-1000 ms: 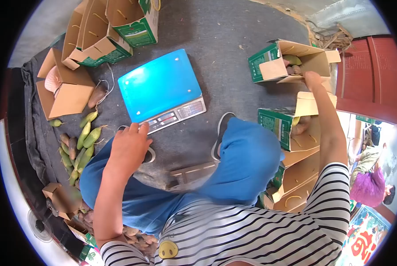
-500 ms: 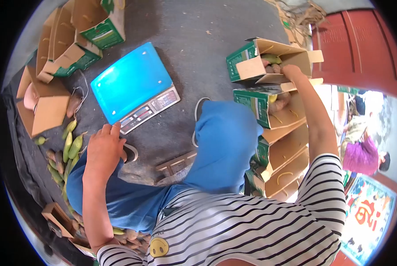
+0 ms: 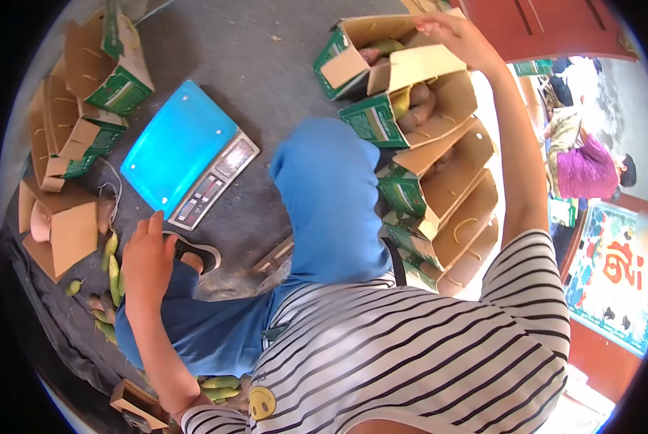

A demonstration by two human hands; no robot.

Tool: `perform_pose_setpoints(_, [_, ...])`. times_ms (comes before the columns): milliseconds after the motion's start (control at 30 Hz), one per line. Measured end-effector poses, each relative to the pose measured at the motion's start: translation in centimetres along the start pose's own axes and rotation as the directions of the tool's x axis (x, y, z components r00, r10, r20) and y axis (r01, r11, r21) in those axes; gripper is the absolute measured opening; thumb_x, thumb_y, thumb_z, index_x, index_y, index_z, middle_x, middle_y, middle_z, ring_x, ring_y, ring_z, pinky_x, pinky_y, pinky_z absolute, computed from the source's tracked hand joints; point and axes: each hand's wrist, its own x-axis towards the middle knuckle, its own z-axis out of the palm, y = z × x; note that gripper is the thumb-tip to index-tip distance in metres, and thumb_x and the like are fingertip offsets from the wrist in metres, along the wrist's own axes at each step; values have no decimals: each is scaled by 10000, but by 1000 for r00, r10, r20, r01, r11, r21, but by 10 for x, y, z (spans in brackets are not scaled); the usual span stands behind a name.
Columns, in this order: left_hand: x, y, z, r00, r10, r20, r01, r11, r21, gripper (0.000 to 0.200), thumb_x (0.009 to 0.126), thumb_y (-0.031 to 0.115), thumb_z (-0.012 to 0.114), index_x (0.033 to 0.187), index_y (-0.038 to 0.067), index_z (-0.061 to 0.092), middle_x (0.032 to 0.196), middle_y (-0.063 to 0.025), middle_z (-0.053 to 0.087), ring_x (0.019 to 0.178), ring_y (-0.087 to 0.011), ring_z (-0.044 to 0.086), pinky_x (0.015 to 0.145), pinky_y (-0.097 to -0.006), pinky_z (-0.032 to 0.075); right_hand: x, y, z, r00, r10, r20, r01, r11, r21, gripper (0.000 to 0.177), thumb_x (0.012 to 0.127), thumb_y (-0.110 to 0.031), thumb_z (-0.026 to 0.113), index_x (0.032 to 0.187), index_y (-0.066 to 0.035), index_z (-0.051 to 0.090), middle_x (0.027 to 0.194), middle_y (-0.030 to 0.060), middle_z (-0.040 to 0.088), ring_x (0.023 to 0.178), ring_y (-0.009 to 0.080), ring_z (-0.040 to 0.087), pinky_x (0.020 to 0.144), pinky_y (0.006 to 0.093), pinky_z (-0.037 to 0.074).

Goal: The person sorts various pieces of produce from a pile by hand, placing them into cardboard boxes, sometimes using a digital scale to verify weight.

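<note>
My right hand point(image 3: 454, 36), fingers stretched out, is at the far rim of an open green-and-tan carton point(image 3: 344, 66) holding green and brownish root vegetables. Beside that carton stands a second carton point(image 3: 376, 121) with a yellow-green vegetable and several brown roots point(image 3: 416, 112). My left hand point(image 3: 149, 249) is held over my left knee with its fingers apart and nothing in it. Just beyond those fingertips lies the front corner of a digital scale point(image 3: 183, 148) with a bare blue plate.
More open cartons point(image 3: 440, 199) line my right side, and others point(image 3: 96, 65) stand at the far left. Green vegetables point(image 3: 113, 271) lie on the floor by my left leg. At far right, a person in purple point(image 3: 588, 165) bends near a red-framed panel point(image 3: 613, 267).
My right hand has come up out of the carton's inside to its far rim. My left hand stays by the scale's corner, and the whole view has shifted.
</note>
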Motion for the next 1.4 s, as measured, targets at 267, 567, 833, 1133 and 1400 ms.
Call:
perform_pose_setpoints(267, [-5,-8,2,999,-16,-29,17,999,34,394,808,212,677,1139,43,549,932,-138,609,851,-308,622,716,-412,485,52,-152,45,958,-188,215,194,981,-6,268,949,-145,519,1135,29,603,1046,131,663,947,203,630,833,298,484])
perform_pose_setpoints(567, [-21,-11,11,992,-32,-126,41,997,66,421,786,279,695,1121,56,570,907,-112,607,824,-258,627,697,-379,479,227,-283,197,803,-578,145,596,772,-221,240,893,-228,513,1013,-67,646,1039,116,643,990,307,602,818,433,491])
perform_pose_setpoints(833, [-38,-15,-1,989,-7,-145,-1,999,-54,406,758,141,583,1143,14,559,972,-145,598,801,-240,596,717,-386,469,326,-362,340,868,-493,68,495,842,-212,293,860,-196,549,1096,-29,598,1297,141,509,1120,314,559,920,422,472])
perform_pose_setpoints(1133, [-52,-22,-1,990,-15,-141,10,999,-31,440,769,141,562,1188,5,562,1076,-198,597,914,-277,611,835,-402,470,395,-351,431,941,-339,20,338,929,-150,401,840,-148,570,1229,-67,514,1293,178,490,1130,358,546,922,428,471])
perform_pose_setpoints(1400, [-55,-25,-1,990,-27,-139,24,999,-23,425,779,156,572,1178,10,561,1052,-191,596,895,-273,614,847,-409,471,416,-323,355,828,-433,-355,395,901,-177,189,813,-263,660,898,-95,656,981,142,580,915,337,592,765,436,496])
